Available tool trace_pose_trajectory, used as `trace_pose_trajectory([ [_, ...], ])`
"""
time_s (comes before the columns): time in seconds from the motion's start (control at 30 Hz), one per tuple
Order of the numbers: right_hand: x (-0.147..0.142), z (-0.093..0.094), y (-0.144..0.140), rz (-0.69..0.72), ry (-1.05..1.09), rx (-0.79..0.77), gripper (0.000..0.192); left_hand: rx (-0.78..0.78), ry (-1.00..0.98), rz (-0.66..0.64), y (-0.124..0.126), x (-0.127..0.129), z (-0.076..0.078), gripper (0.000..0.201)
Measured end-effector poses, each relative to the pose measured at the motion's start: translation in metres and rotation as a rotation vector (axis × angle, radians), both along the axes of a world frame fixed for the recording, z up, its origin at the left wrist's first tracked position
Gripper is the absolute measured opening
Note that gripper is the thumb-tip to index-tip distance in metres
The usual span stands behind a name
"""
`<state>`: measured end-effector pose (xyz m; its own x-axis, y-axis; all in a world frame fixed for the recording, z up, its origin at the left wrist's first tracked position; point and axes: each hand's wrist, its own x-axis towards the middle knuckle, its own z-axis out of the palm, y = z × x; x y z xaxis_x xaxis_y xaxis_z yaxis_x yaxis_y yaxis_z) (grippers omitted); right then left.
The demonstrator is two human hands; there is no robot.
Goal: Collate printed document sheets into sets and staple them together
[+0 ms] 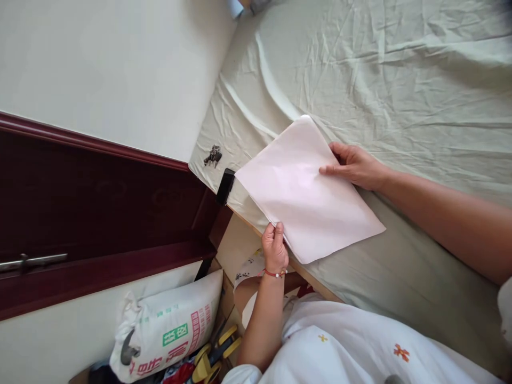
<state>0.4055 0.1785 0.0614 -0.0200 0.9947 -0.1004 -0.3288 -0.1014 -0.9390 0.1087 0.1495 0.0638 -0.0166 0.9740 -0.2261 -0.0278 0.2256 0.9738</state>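
Observation:
A stack of white paper sheets (296,186) is held above the edge of the sheet-covered bed, its top face blank. My left hand (275,248), with a red beaded bracelet at the wrist, pinches the stack's near left edge between thumb and fingers. Along the far right edge, my right hand (354,166) grips the paper, thumb on top and fingers beneath, partly hidden. How many sheets there are I cannot tell. Just left of the paper's corner lies a black phone (225,186), with a bunch of keys (213,155) beyond it.
Pale green bedsheet (416,106) spreads wrinkled behind the paper. A dark red wooden window frame or panel (100,208) with a metal bolt (34,262) is at left, set in a white wall (100,64). Below stand a printed white sack (172,325) and a yellow-and-black wheeled item (208,362).

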Motion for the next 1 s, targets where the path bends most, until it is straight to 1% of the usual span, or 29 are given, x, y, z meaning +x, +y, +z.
trace_pose_trajectory([
  [0.1, 0.002, -0.001, 0.001, 0.011, -0.039, -0.001, 0.043, -0.020, -0.019, 0.066, -0.005, -0.004, -0.004, 0.044],
  [0.2, 0.002, -0.002, 0.000, 0.082, -0.023, -0.033, 0.040, -0.045, -0.059, 0.120, -0.008, -0.004, -0.006, 0.054],
  [0.3, 0.001, -0.003, -0.001, 0.167, -0.047, -0.036, 0.036, -0.056, -0.048, 0.140, -0.009, -0.003, -0.009, 0.055],
  [0.37, 0.001, -0.003, -0.001, 0.182, -0.133, -0.023, 0.032, -0.038, -0.004, 0.131, -0.009, -0.002, -0.012, 0.052],
  [0.4, 0.000, -0.004, -0.001, 0.163, -0.195, -0.011, 0.031, -0.020, 0.015, 0.125, -0.009, -0.001, -0.014, 0.050],
  [0.47, -0.001, -0.004, 0.001, 0.077, -0.331, 0.017, 0.029, 0.015, 0.036, 0.115, -0.010, 0.000, -0.017, 0.048],
  [0.57, -0.002, -0.005, 0.003, -0.045, -0.446, 0.025, 0.027, 0.032, 0.034, 0.104, -0.010, -0.002, -0.021, 0.052],
  [0.67, -0.002, -0.007, 0.004, -0.059, -0.498, -0.008, 0.026, 0.052, 0.026, 0.117, -0.010, -0.004, -0.024, 0.056],
  [0.77, -0.002, -0.008, 0.003, -0.111, -0.566, -0.018, 0.032, 0.064, 0.019, 0.117, -0.009, -0.005, -0.024, 0.056],
  [0.83, -0.003, -0.009, 0.003, -0.198, -0.535, -0.025, 0.032, 0.063, 0.017, 0.111, -0.007, -0.005, -0.023, 0.055],
  [0.87, -0.003, -0.009, 0.004, -0.248, -0.474, -0.030, 0.030, 0.062, 0.014, 0.109, -0.007, -0.004, -0.023, 0.055],
  [0.93, -0.003, -0.009, 0.007, -0.345, -0.277, -0.051, 0.023, 0.056, 0.005, 0.105, -0.006, -0.003, -0.021, 0.055],
  [1.0, -0.001, -0.007, 0.011, -0.435, -0.036, -0.097, 0.017, 0.048, 0.001, 0.109, -0.005, -0.003, -0.021, 0.055],
])
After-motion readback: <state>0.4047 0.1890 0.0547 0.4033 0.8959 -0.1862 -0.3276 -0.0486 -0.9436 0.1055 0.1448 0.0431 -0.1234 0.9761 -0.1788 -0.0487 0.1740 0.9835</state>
